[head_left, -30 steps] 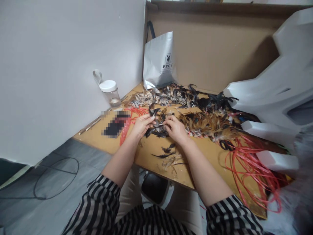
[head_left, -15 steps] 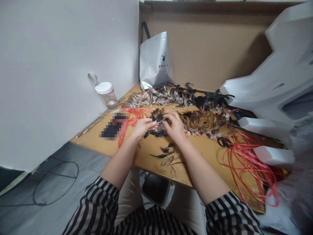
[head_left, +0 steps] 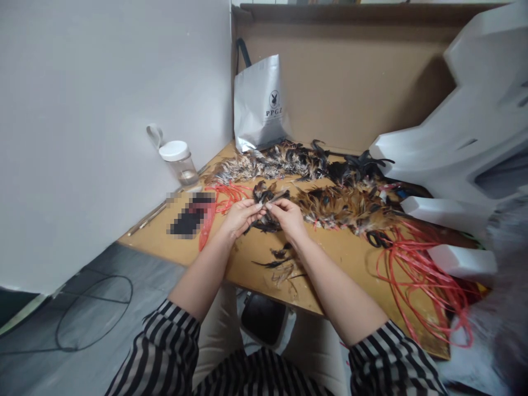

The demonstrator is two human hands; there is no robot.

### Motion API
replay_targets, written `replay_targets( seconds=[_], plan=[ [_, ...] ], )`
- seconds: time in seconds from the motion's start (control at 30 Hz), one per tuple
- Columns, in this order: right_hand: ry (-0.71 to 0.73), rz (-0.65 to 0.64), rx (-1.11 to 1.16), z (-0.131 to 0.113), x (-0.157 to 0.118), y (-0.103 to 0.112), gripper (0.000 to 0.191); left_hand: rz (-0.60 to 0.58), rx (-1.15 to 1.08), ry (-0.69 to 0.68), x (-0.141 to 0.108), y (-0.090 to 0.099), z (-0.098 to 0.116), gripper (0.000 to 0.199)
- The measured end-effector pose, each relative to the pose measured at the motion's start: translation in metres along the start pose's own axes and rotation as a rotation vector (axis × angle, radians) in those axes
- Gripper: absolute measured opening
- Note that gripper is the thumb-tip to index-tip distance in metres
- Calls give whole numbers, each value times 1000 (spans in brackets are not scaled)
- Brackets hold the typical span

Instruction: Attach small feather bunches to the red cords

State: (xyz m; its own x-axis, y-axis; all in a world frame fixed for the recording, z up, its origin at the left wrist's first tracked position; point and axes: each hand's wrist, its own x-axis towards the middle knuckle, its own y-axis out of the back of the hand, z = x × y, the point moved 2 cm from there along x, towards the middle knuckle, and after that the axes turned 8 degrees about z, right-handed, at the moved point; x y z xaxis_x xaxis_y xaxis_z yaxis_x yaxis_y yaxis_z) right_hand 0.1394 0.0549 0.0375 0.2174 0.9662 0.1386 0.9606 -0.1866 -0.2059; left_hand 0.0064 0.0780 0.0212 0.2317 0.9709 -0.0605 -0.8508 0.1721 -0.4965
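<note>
My left hand and my right hand meet fingertip to fingertip over a small dark clump of feathers at the middle of the table. Both pinch a feather between thumb and forefinger; its exact shape is too small to tell. A thick row of brown feathers lies just right of my hands, and a paler, mixed row stretches behind them. Nearer my body, a few loose feathers are scattered on the tabletop.
Red plastic strings hang over the right edge, beside black scissors handles. More red strings lie left. A silver bag and lidded jar stand behind. White foam pieces are at right.
My right hand has moved slightly left and down, so its fingertips now meet those of my left hand. The view has shifted a little.
</note>
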Motion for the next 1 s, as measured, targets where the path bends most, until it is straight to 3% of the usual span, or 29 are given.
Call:
replay_targets(
  seconds=[0.33,0.67,1.0],
  plan=[
    [8,-61,-138,-3,9,12,22,-54,151,37,-1,1,-2,21],
    [21,-42,-179,-3,8,11,20,-59,238,55,-1,-1,-5,21],
    [-49,-74,-99,-2,6,10,21,-82,375,-84,-3,-5,-3,21]
  ],
)
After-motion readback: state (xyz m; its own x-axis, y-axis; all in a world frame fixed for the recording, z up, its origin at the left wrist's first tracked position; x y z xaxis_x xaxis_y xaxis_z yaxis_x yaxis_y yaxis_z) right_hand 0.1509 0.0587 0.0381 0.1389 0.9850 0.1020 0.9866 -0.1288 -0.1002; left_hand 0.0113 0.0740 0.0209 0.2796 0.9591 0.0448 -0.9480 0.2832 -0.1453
